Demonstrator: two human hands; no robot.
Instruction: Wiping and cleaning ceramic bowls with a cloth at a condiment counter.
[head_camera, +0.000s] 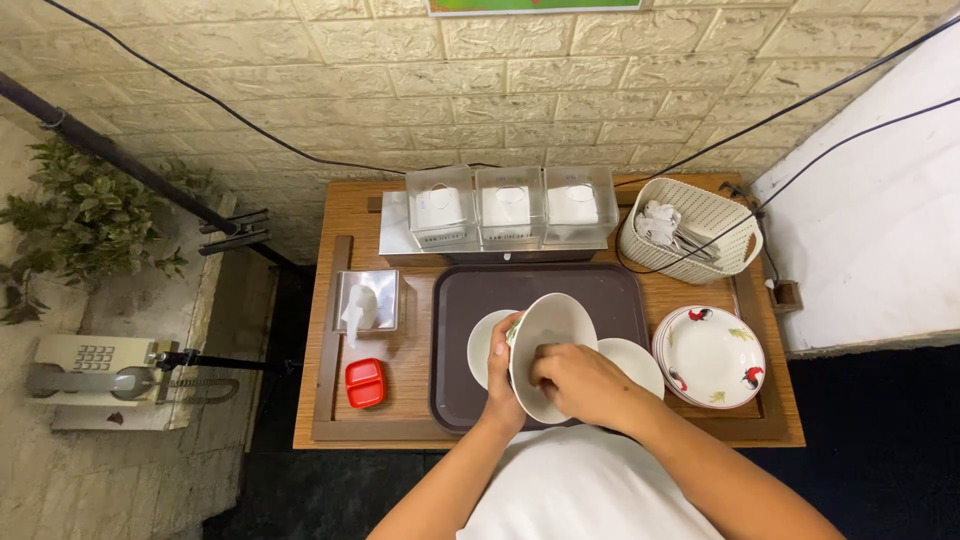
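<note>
Item: white bowl (548, 330), tilted on edge above the dark brown tray (470, 290). You are gripping its rim from the left with your left hand (500, 375), fingers curled around the edge. Your right hand (578, 382) is reaching inside the bowl, fingers bent and pressing against the inner wall; whether it is clutching anything small there cannot be told.

Item: two small white dishes on the tray, one (484, 340) lying just left of the bowl, partly hidden behind it, the other (636, 362) lying just right of your right hand.

Item: stack of white plates with rooster pattern (712, 352), sitting on the wooden bench (400, 360) right of the tray.

Item: red two-part dish (365, 383), sitting left of the tray, near the bench's front edge.

Item: metal napkin holder (366, 300), standing behind the red dish.

Item: three clear boxes (510, 205), standing in a row behind the tray.

Item: cream woven basket (700, 215), standing at the back right and holding wrapped pieces.
</note>
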